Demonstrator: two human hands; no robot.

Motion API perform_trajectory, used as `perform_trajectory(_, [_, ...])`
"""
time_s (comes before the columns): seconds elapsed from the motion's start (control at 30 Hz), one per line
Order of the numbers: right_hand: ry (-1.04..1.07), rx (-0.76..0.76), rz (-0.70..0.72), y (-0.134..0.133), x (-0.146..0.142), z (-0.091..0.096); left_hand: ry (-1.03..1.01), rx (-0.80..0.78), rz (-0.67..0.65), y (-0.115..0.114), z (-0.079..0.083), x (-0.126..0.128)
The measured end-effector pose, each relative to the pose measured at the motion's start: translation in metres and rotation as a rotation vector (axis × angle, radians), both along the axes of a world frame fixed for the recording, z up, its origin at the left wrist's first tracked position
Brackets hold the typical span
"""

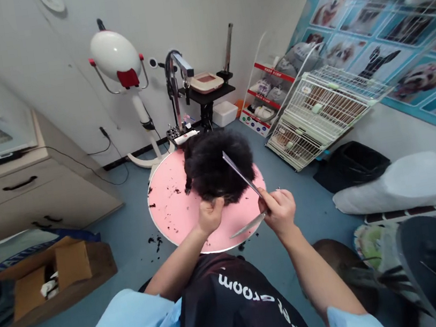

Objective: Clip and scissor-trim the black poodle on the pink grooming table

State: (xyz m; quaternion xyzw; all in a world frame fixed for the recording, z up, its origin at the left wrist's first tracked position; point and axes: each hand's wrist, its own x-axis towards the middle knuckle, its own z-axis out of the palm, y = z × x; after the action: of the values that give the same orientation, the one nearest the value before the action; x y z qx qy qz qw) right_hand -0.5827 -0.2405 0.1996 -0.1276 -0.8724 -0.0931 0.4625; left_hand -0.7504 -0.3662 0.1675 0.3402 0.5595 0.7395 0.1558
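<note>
A small black fluffy dog [218,166] stands on a round pink grooming table [172,213]. My left hand [210,215] is closed on the dog's fur at its near side. In my right hand [279,210] I grip grooming scissors [241,175], whose long blade points up over the dog's back, together with a metal comb [247,227] that sticks out to the left. Clumps of cut black fur lie on the table and on the floor beside it.
A white dryer on a stand [116,56] and a black grooming arm [173,77] stand behind the table. White wire cages [316,112] lean at the right. A cardboard box [50,273] sits on the floor at left, beside beige cabinets [22,185].
</note>
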Motion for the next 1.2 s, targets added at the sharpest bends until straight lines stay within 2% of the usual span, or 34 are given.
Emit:
perform_trajectory(0.1, [0.023,-0.056,0.099,-0.008,0.020,-0.007,-0.040,-0.005,0.016,-0.008,-0.002,0.025])
perform_trajectory(0.23, [-0.063,-0.098,0.238,-0.011,0.044,-0.009,-0.067,-0.026,0.089,-0.017,-0.009,0.056])
perform_trajectory(0.37, [0.025,-0.112,0.173,0.004,0.066,0.005,-0.019,-0.027,0.114,-0.022,-0.011,0.080])
perform_trajectory(0.43, [-0.021,-0.127,0.260,0.007,0.077,0.014,-0.005,-0.024,0.110,-0.022,-0.012,0.088])
perform_trajectory(0.5, [-0.171,-0.116,0.368,0.005,0.085,0.019,0.003,-0.029,0.110,-0.022,-0.013,0.093])
perform_trajectory(0.53, [-0.220,-0.106,0.375,0.002,0.088,0.020,0.008,-0.032,0.116,-0.022,-0.014,0.094])
perform_trajectory(0.6, [-0.191,-0.091,0.263,-0.004,0.093,0.018,0.018,-0.036,0.134,-0.023,-0.014,0.095])
perform_trajectory(0.67, [-0.076,-0.091,0.132,-0.013,0.096,0.014,0.041,-0.028,0.122,-0.024,-0.013,0.093])
perform_trajectory(0.8, [-0.124,-0.103,0.175,-0.035,0.097,0.001,0.086,-0.002,0.014,-0.025,-0.008,0.084])
perform_trajectory(0.83, [-0.135,-0.106,0.147,-0.040,0.096,-0.002,0.088,0.000,-0.004,-0.025,-0.008,0.081])
perform_trajectory(0.93, [-0.015,-0.125,-0.060,-0.048,0.097,-0.005,0.110,0.002,-0.043,-0.026,-0.012,0.073])
perform_trajectory(1.0, [-0.012,-0.124,-0.043,-0.049,0.100,0.001,0.141,0.020,-0.074,-0.027,-0.016,0.069])
perform_trajectory(1.07, [-0.153,-0.081,0.064,-0.047,0.103,0.014,0.159,0.044,-0.101,-0.028,-0.018,0.068])
perform_trajectory(1.13, [-0.265,-0.014,0.092,-0.041,0.105,0.034,0.167,0.067,-0.123,-0.028,-0.018,0.067])
perform_trajectory(1.2, [-0.264,0.044,0.061,-0.032,0.105,0.058,0.168,0.091,-0.157,-0.028,-0.017,0.067])
